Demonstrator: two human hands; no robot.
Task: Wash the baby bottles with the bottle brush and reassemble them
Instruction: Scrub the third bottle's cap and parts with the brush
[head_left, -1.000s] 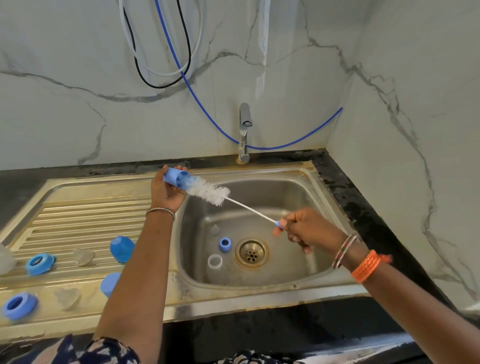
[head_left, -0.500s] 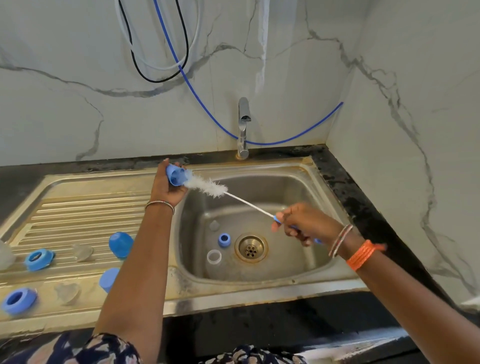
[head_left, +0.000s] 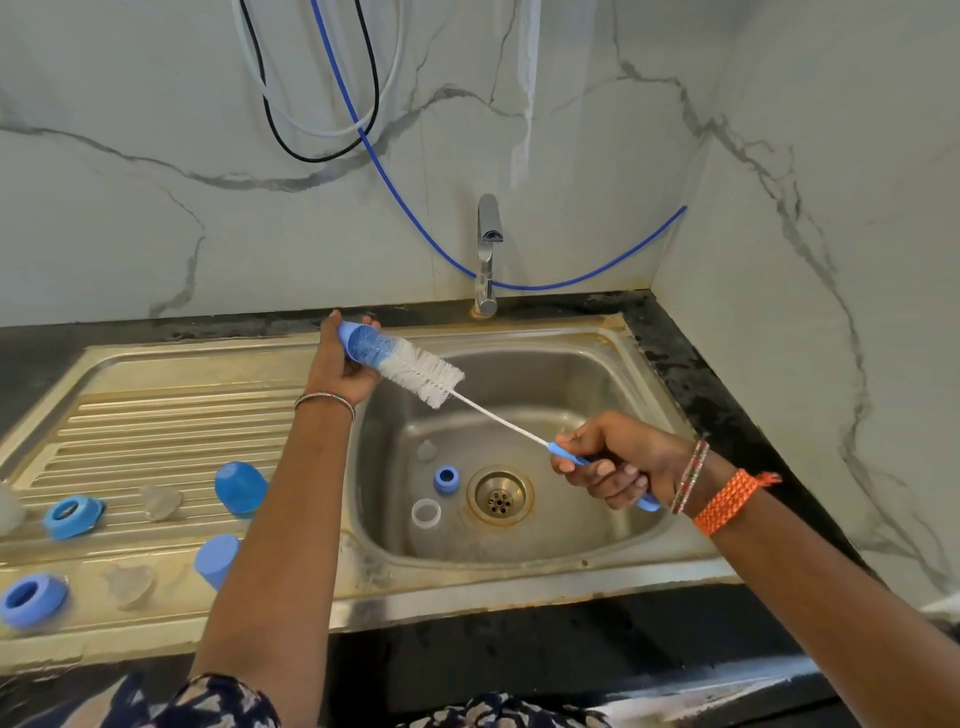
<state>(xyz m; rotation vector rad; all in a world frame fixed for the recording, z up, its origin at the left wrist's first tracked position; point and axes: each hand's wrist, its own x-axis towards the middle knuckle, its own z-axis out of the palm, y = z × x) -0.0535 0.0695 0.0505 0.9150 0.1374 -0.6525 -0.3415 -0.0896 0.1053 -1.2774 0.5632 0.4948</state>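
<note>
Steel drainboard (head_left: 156, 395) fills the left of the frame, and loose bottle parts are spread over its lower left: two blue rings (head_left: 72, 517) (head_left: 32, 598), two clear teats (head_left: 161, 501) (head_left: 129, 583) and two blue caps (head_left: 241, 488) (head_left: 215, 558), the lower cap partly hidden behind the left forearm. Left of centre, at the basin's back left corner, a blue cap (head_left: 349, 338) is gripped by the left hand (head_left: 343, 364), its fingers curled round it. The white bristles of the brush (head_left: 421, 371) are pushed partly into that cap, with most of the bristle head outside it. From there the wire stem slants down to the right over the basin (head_left: 597, 374). On the basin floor a clear teat (head_left: 426, 450), a small blue ring (head_left: 447, 479) and a clear ring (head_left: 426, 513) lie just left of the drain (head_left: 500, 494). Right of centre, the brush's blue handle is clamped in the right hand (head_left: 618, 465), fingers wrapped round it. A tap (head_left: 487, 254) stands behind the basin.
</note>
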